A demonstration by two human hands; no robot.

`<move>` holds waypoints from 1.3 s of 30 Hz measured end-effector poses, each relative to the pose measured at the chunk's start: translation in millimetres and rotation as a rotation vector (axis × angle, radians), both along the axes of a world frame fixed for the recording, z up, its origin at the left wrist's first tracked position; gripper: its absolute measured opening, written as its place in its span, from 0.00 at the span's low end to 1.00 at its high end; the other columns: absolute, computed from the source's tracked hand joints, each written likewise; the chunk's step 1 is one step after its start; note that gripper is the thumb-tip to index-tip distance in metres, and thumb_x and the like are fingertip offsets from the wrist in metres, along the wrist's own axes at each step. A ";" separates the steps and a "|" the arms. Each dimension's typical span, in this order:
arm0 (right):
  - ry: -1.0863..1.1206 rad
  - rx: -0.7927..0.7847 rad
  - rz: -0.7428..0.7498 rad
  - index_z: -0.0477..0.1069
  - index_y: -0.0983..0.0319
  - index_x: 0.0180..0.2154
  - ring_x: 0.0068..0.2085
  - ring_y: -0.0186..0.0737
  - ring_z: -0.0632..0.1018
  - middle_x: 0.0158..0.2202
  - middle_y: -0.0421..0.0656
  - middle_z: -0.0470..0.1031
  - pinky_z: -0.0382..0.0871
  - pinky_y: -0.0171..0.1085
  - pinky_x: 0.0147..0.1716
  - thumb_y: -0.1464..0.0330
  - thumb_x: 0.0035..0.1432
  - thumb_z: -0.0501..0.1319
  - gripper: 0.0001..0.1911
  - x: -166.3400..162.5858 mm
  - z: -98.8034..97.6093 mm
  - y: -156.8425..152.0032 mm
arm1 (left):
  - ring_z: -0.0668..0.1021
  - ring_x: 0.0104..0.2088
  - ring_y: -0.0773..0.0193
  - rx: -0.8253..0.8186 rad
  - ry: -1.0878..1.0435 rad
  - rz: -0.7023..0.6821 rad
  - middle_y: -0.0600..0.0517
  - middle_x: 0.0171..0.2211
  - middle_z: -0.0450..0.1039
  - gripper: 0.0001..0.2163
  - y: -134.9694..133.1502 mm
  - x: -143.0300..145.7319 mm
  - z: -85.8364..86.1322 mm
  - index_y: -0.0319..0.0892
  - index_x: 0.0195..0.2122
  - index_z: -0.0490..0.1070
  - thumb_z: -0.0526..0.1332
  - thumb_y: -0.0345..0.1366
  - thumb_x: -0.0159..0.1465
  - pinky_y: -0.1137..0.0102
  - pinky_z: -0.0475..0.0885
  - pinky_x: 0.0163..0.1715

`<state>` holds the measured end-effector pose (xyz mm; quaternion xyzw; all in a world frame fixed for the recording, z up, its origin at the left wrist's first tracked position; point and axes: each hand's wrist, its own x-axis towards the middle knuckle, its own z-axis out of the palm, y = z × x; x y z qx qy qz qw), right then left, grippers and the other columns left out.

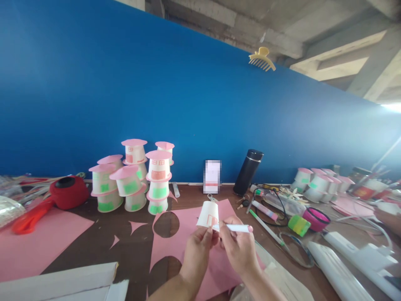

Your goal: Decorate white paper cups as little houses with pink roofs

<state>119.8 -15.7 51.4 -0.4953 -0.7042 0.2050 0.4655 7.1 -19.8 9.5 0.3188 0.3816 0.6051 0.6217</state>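
My left hand (200, 244) pinches a white paper cup (206, 212) by its lower edge, over a sheet of pink paper (184, 217) with round cut-outs. The cup stands upside down, its wide rim towards me, and bears a reddish outline like a door. In my right hand (239, 244) is a white marker (236, 228) with a pink end, its tip at the drawing on the cup. Both hands are close together, and the fingers behind the cup are partly hidden.
Stacked decorated cups (158, 179) with pink paper tops stand at the left, near red-handled scissors (26, 221) and a red round object (69, 192). A black flask (249, 171) leans behind. Pens, tape, cables and a power strip (360, 255) crowd the right. Another person's hand (388, 219) shows there.
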 end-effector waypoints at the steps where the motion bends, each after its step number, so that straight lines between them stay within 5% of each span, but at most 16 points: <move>1: 0.007 -0.008 0.005 0.65 0.59 0.25 0.17 0.35 0.71 0.13 0.35 0.67 0.63 0.30 0.18 0.64 0.61 0.58 0.12 0.4 -0.5 0.3 | 0.78 0.32 0.55 -0.002 -0.002 -0.001 0.46 0.27 0.77 0.21 0.2 0.1 -0.5 0.38 0.26 0.76 0.67 0.54 0.50 0.62 0.70 0.41; 15: 0.100 -0.039 -0.015 0.66 0.59 0.29 0.19 0.35 0.72 0.17 0.36 0.70 0.65 0.31 0.21 0.60 0.63 0.57 0.12 -2.5 -2.5 0.8 | 0.77 0.31 0.57 0.003 -0.037 -0.014 0.47 0.24 0.76 0.21 -3.5 -0.9 11.2 0.39 0.23 0.74 0.68 0.55 0.46 0.61 0.71 0.42; 39: 0.145 -0.083 0.047 0.64 0.59 0.25 0.18 0.33 0.69 0.15 0.34 0.66 0.62 0.30 0.20 0.61 0.63 0.58 0.15 -1.6 -4.5 2.4 | 0.75 0.30 0.59 -0.007 -0.020 0.006 0.49 0.24 0.75 0.23 -1.4 -0.9 4.1 0.37 0.25 0.75 0.68 0.57 0.46 0.65 0.69 0.37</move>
